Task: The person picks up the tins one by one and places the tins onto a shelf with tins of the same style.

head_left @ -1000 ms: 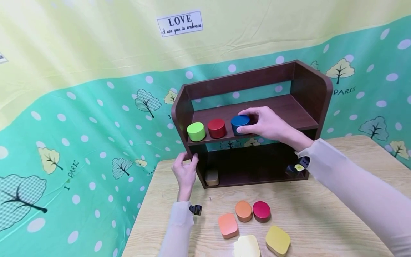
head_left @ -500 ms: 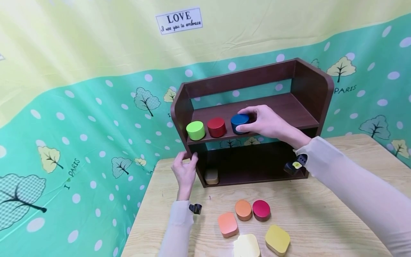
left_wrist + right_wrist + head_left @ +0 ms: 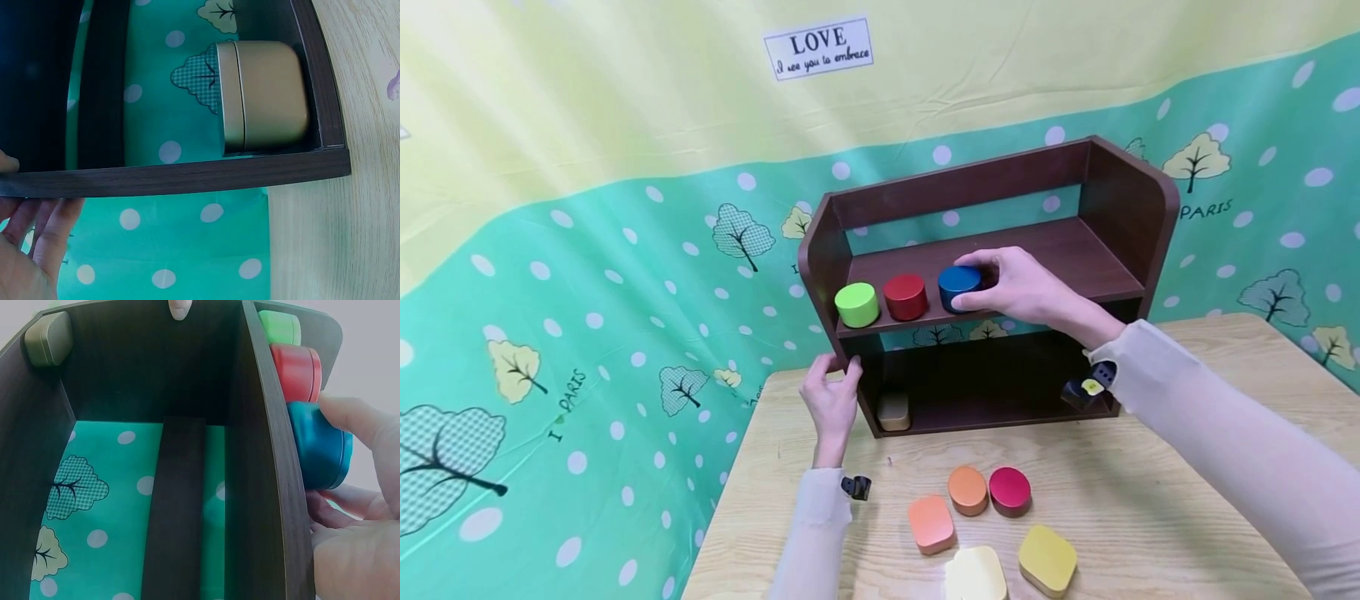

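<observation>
Two hands are engaged. The blue tin is gripped by the curled thumb and fingers of the right hand where it stands on the upper board of the dark wooden shelf, in line with the red tin and the green tin, so that a row of three round tins is formed along the front edge. The shelf's left side panel is clasped by the curled fingers of the left hand, apparently so that the unit is steadied against the push from the other side. One beige rounded-square tin is kept in the lower left corner of the shelf. On the table, in front, five more tins are counted: two round ones, orange and magenta, and three rounded-square ones, orange, cream and yellow.
</observation>
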A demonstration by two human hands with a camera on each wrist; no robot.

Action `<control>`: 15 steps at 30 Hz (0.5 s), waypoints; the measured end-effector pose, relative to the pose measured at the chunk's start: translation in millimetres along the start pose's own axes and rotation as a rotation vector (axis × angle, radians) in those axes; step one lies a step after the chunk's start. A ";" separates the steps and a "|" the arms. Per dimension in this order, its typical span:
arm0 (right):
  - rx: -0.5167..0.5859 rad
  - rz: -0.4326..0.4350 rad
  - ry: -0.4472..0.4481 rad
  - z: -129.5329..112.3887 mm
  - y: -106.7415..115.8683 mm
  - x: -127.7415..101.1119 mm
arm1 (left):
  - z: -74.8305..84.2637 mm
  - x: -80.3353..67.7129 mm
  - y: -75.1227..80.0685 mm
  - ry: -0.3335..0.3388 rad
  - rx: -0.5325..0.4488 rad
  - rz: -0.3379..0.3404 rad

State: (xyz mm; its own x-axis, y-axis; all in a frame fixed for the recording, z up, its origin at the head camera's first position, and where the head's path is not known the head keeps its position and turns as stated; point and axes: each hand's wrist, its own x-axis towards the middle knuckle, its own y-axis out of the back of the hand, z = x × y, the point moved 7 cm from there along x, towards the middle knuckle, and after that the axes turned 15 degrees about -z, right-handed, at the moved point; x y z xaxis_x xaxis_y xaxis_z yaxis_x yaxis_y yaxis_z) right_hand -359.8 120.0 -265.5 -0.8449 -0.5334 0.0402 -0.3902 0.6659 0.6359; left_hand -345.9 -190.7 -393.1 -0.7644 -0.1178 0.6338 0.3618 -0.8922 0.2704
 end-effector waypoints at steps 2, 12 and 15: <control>0.001 -0.001 0.001 0.4 0.1 0.0 | -0.2 -0.1 0.8 -0.004 -0.013 -0.007; -0.006 -0.001 0.002 -3.8 -0.5 -3.1 | -1.5 0.7 0.5 0.000 -0.026 -0.014; 0.002 0.009 0.004 -4.1 -0.4 -6.0 | -0.6 0.1 -0.1 0.009 -0.026 -0.007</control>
State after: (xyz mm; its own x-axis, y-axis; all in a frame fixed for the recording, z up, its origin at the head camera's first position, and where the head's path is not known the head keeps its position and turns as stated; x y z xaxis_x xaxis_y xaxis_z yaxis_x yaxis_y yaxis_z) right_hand -353.1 120.8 -262.8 -0.8472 -0.5290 0.0489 -0.3831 0.6720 0.6337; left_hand -346.3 -190.9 -393.4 -0.7717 -0.1157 0.6253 0.3425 -0.9041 0.2554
